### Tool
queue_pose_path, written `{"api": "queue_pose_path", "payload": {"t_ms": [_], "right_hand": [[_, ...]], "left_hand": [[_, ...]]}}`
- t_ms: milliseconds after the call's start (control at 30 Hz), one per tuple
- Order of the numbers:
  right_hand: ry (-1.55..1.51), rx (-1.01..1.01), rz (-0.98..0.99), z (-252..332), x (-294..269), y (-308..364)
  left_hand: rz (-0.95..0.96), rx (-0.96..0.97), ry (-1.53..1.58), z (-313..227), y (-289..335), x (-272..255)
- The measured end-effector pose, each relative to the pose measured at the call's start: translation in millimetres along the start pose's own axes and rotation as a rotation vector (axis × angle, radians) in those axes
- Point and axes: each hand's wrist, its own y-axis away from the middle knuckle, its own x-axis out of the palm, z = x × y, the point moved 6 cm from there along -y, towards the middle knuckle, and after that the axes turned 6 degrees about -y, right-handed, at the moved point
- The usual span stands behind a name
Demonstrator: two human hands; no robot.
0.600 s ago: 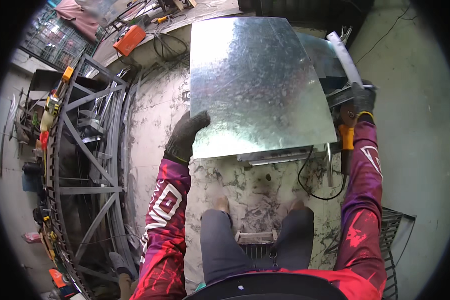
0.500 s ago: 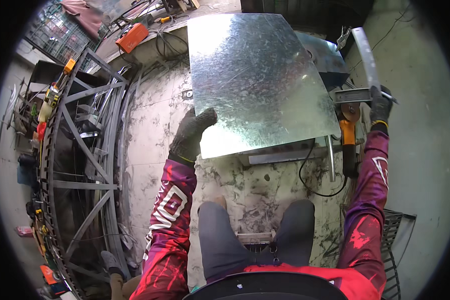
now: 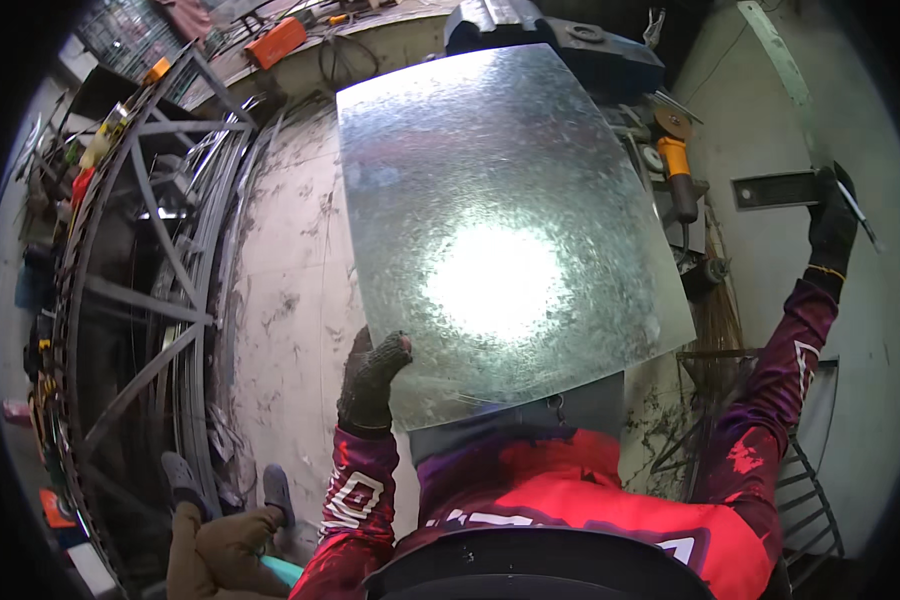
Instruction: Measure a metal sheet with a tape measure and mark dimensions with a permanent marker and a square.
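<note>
A shiny galvanized metal sheet [image 3: 460, 180] is tilted in front of me, its near edge over my lap. My left hand [image 3: 372, 382], in a dark glove, grips the sheet at its near left edge, thumb on top. Out to the right, my gloved right hand [image 3: 832, 228] is closed around a metal square [image 3: 773, 191], whose long pale blade points away from me. A thin white, pen-like stick [image 3: 856, 208] also juts from that hand. The right hand is well apart from the sheet.
Right of the sheet lies a yellow-and-black angle grinder [image 3: 676, 165]. Behind the sheet stands a dark blue metal block [image 3: 610, 55]. A steel frame rack [image 3: 150, 128] with bars runs along the left. Another person's legs [image 3: 220, 540] show at lower left; an orange box [image 3: 275, 42] stands far left.
The sheet and my left hand have come nearer to my body. My right hand has moved right and slightly nearer with the square. The grinder is now more exposed.
</note>
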Motion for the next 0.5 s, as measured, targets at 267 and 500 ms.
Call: {"api": "queue_pose_path", "payload": {"t_ms": [267,500], "right_hand": [[-0.060,0.103,0.100,68,-11,70],[-0.202,0.136,0.262,92,76,168]], "left_hand": [[0.241,-0.003,0.122,55,87,21],[0.245,0.111,-0.079,103,85,29]]}}
